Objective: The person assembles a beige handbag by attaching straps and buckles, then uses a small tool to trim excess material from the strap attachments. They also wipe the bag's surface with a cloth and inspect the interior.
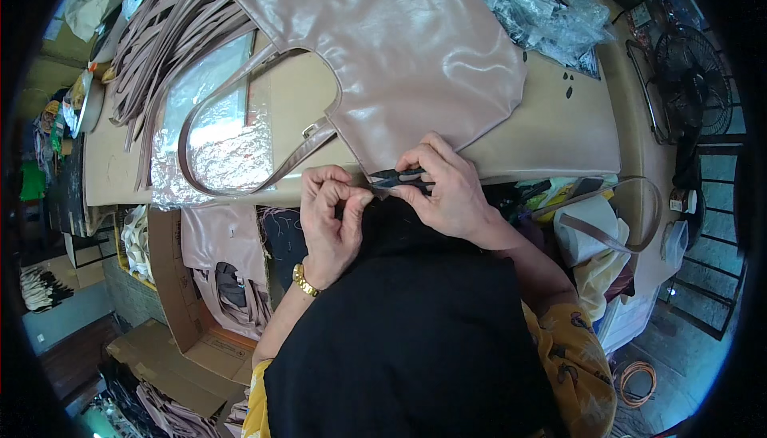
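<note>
A shiny dusty-pink bag (407, 47) lies flat on the tan table, its lower corner reaching toward me at the table's front edge. My right hand (451, 190) is closed around small black thread snips (411, 175), whose tips point left at that corner. Just left of the tips, my left hand (331, 210) pinches with thumb and forefinger; what is between them is too small to make out. The bag's strap (187, 142) with a metal buckle loops out to the left over the table.
Long pink strips (172, 35) are heaped at the far left, beside clear plastic film (212, 154). Crumpled plastic bags (547, 11) lie at the far right. Below the table at left stands a cardboard box (172, 294) with more pink bags. A black fan (693, 79) is at right.
</note>
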The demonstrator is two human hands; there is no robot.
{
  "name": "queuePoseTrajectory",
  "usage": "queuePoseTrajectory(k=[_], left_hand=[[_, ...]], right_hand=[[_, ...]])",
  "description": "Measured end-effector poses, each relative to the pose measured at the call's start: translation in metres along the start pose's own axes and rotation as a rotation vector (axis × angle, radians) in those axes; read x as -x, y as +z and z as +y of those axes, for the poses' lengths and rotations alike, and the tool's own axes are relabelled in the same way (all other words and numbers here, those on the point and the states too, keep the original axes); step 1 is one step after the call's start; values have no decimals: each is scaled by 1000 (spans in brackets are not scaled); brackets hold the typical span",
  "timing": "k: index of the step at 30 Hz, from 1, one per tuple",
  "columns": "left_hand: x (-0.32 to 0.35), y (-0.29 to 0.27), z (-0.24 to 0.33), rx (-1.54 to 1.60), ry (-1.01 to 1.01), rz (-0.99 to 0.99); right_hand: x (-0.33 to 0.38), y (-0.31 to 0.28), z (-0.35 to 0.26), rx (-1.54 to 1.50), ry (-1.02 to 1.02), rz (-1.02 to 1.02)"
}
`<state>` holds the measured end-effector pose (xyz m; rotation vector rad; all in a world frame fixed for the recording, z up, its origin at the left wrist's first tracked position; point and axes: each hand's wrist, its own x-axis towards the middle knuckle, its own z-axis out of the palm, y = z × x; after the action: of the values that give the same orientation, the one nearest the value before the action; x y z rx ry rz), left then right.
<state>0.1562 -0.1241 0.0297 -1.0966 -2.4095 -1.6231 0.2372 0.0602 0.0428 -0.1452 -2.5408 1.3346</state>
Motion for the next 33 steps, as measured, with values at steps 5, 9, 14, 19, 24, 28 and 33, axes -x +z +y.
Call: queuePoseTrajectory(k=[5,9,14,19,24,28,33], left_hand=[[6,3,3,-62,107,0],[11,-18,-8,282,82,-189],[-32,-8,-9,39,-142,-49],[-29,0,-27,13,-81,-128],[-23,8,-35,77,-58,-65],[-22,7,-39,199,-134,-33],[-20,13,-35,106,-48,60]], right_hand=[[5,5,4,36,-69,47],[0,-3,7,-90,-39,83],[-18,-8,-6,-158,68,153],[-22,-1,6,-31,84,94],[-21,-5,3,-21,139,25],[-22,-11,-7,-7,158,-108],[-29,-7,-16,25,151,-124]])
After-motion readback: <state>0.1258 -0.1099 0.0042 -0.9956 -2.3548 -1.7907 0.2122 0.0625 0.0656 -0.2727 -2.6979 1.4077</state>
